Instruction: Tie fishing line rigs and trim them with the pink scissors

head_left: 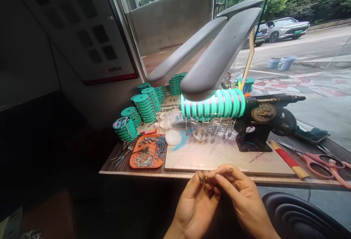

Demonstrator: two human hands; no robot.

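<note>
Fingers of my left hand (192,208) pinch a tiny dark bit (205,178) near the table (120,173), and it could drop if they go loose; my right hand's (248,202) grip I can't tell.

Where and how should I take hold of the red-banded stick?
I'd pinch the red-banded stick across its red middle, coming from above with the right hand. It is straight and narrow and lies flat, so fingers can straddle its long sides. Favor the pale board side: the pink scissor handles crowd the other.
</note>
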